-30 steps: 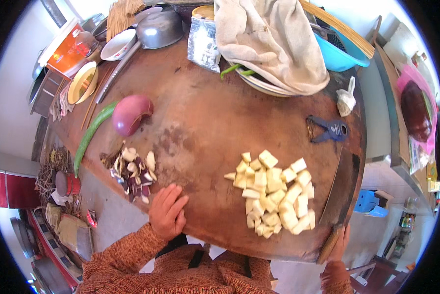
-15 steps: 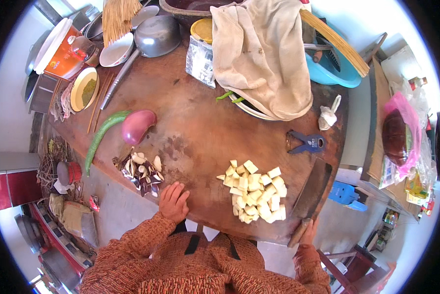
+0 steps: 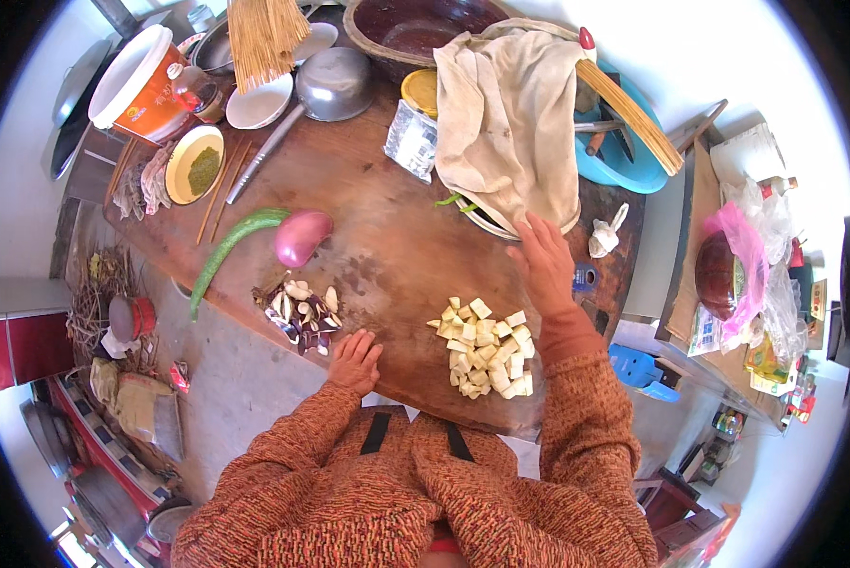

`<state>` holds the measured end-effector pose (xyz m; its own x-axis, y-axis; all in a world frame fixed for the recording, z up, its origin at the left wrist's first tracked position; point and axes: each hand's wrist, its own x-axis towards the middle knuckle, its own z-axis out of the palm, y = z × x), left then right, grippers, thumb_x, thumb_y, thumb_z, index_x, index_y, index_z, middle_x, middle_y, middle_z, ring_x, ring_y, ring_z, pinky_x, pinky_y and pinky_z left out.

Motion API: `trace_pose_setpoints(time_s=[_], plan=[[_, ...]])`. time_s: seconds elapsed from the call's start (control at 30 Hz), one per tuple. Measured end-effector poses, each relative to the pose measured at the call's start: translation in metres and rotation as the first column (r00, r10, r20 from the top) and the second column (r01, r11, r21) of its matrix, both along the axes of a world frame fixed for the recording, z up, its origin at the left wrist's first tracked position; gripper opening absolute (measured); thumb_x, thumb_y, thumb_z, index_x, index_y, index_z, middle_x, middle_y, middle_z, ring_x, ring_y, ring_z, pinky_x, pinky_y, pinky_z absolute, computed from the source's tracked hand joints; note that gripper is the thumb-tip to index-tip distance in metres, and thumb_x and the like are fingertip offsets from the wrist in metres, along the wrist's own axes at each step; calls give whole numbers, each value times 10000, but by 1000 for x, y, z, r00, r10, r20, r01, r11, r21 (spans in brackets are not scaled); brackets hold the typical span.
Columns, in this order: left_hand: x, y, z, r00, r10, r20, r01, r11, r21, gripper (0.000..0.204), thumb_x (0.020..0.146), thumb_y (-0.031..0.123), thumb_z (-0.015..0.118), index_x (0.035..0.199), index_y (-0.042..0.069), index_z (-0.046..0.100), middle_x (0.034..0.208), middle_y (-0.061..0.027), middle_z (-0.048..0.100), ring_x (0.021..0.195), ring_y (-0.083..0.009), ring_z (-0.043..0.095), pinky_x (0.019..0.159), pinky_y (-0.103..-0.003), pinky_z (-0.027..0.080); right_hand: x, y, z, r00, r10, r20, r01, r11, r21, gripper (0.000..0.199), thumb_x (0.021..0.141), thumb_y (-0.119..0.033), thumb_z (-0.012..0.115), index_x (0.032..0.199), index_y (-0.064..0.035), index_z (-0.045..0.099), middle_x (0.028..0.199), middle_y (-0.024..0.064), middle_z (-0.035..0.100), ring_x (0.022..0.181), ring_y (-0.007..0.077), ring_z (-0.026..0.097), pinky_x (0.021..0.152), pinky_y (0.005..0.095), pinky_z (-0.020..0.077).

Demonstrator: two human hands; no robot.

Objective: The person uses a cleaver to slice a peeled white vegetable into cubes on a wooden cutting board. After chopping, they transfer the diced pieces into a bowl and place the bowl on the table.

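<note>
My left hand (image 3: 354, 363) lies with its fingers stretched out on the near edge of the wooden table, beside a small heap of purple peelings and garlic cloves (image 3: 302, 314). My right hand (image 3: 544, 263) reaches forward with fingers extended at the lower edge of a beige cloth (image 3: 508, 123); whether it touches the cloth I cannot tell. Beneath that cloth is a bowl (image 3: 486, 222) with green peppers poking out. Pale cubes of a peeled vegetable (image 3: 486, 346) are piled left of my right forearm. That arm mostly hides the cleaver and part of a blue-handled peeler (image 3: 585, 277).
A purple eggplant (image 3: 304, 238) and a long green vegetable (image 3: 234, 248) lie on the left. Behind stand an orange bucket (image 3: 150, 99), a yellow bowl (image 3: 195, 163), a metal ladle (image 3: 334, 85) and a brown basin (image 3: 416, 30). A blue basin (image 3: 633, 168) sits at the far right.
My right hand has left the cleaver's handle at the near right corner and moved forward to the cloth. My left hand stays at the table edge. The view has shifted slightly.
</note>
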<state>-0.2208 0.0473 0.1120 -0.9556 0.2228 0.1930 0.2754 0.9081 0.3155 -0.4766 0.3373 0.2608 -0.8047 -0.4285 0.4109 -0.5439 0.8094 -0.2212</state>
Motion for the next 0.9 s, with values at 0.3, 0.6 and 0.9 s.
trace_pose_setpoints(time_s=[0.3,0.6,0.9], plan=[[1,1,5,1000,-11,2,11,1000,10,435,742,197,602,1165,126,532,1326,-100,451,1312,-279,379,1096,-466,291,-35,-1,-21,961,15,275,-49,992,115,229,653,-236,781,832,-145,672,832,-2,634,850,236,581,753,405,466],[0,-1,10,1000,-19,25,19,1000,24,445,736,191,605,1170,116,539,1338,-107,452,1311,-282,380,1093,-452,301,-59,8,1,901,253,353,-307,946,104,227,643,-179,777,818,-123,643,814,15,614,809,254,582,692,387,492],[-2,-1,13,1000,-26,16,25,997,75,423,722,147,611,1138,112,541,1301,-124,469,1281,-305,410,1038,-483,341,-43,6,8,979,159,126,-196,903,383,133,760,-104,592,879,-109,534,819,59,542,809,248,581,659,401,495]])
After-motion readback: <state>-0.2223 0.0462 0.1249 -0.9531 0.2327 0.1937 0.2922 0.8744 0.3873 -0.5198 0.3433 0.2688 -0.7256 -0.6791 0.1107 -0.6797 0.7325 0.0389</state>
